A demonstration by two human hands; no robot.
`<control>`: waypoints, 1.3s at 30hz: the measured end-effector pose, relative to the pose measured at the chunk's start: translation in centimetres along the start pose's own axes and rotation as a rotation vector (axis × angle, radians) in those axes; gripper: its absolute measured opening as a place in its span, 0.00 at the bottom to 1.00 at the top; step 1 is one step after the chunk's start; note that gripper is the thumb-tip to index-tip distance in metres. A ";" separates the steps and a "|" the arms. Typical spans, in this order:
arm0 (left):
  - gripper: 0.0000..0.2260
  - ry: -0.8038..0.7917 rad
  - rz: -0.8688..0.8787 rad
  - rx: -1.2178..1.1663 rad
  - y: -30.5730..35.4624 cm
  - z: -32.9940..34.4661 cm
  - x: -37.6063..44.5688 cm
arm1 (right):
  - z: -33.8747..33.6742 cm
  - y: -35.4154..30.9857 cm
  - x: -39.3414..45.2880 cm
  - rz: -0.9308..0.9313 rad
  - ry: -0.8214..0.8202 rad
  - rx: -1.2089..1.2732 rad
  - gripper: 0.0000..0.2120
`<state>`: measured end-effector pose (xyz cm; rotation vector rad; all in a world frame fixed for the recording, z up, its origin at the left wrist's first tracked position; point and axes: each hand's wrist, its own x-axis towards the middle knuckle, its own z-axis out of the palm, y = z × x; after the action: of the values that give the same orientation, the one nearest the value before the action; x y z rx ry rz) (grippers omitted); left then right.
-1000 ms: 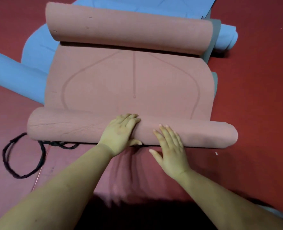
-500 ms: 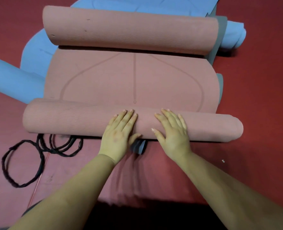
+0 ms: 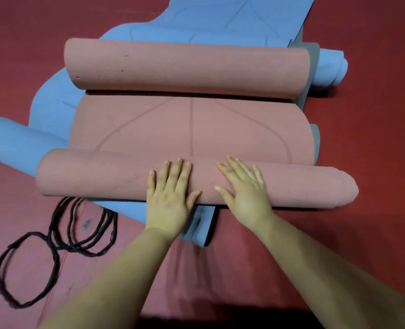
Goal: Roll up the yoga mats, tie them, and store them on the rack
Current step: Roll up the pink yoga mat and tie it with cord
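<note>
So the pink mat (image 3: 192, 129) lies on the red floor (image 3: 374, 138), on top of a blue mat (image 3: 232, 22) that sticks out past it at the far end and on the left. It's curled up at both ends. The near roll (image 3: 89, 176) runs left to right across the view, long axis sideways, with its right end (image 3: 348, 188) poking out further than the flat part of the mat. The far roll (image 3: 184, 67) runs the same way, pretty much parallel to it. Between the two there's a flat stretch with thin printed lines: one straight down the middle and curved ones bending out to each side.

The surface looks matte and foamy with a fine ribbed grain, easiest to see on the near roll. The far roll has a few tiny dark specks near its left end.

Both hands are flat on the top of the near roll, near its middle. The left hand (image 3: 170, 193) has straight fingers, close together, pointing away, thumb out to the side. The right hand (image 3: 244, 188) is the same but with fingers spread a bit wider, angled slightly left. Neither grips anything, just palms pressing down.

A corner of blue mat (image 3: 203, 224) peeks out under the near roll between the wrists. A looped black cord (image 3: 54, 245) lies on the floor at the left, near the roll but apart from it.
</note>
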<state>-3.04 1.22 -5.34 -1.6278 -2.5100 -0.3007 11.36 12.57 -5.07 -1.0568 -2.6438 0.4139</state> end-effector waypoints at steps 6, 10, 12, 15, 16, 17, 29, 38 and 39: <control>0.27 -0.034 0.026 -0.054 -1.2 -0.4 3.7 | 1.5 -0.5 0.3 0.072 0.125 -0.047 0.29; 0.25 0.025 0.051 -0.065 -0.3 -0.7 4.6 | -1.3 0.0 4.9 0.087 -0.040 -0.024 0.30; 0.25 0.027 0.076 -0.056 -0.3 -0.5 4.7 | -1.2 0.0 5.6 0.094 -0.015 -0.026 0.27; 0.25 -0.001 0.099 -0.078 -1.1 -0.4 5.9 | 0.1 -1.1 3.9 0.102 0.261 -0.035 0.23; 0.25 -0.017 0.110 -0.096 -1.5 -0.7 6.6 | 0.7 -1.4 3.2 0.103 0.278 -0.034 0.25; 0.26 -0.036 0.115 -0.120 -1.8 -0.9 7.4 | 1.1 -1.5 3.0 0.103 0.260 -0.048 0.27; 0.26 -0.014 -0.007 -0.131 0.3 -0.2 8.6 | -0.9 -0.1 6.4 0.093 0.320 -0.007 0.27; 0.27 -0.204 0.009 -0.071 0.3 -0.6 14.4 | -2.2 2.1 11.3 0.202 0.068 0.034 0.29; 0.26 -0.234 0.005 -0.073 0.4 -0.8 15.3 | -2.6 2.4 12.2 0.208 0.038 0.025 0.29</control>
<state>-8.93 14.72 -1.21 -1.7924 -2.6916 -0.2142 5.21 23.16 -1.85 -1.3237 -2.4980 0.4621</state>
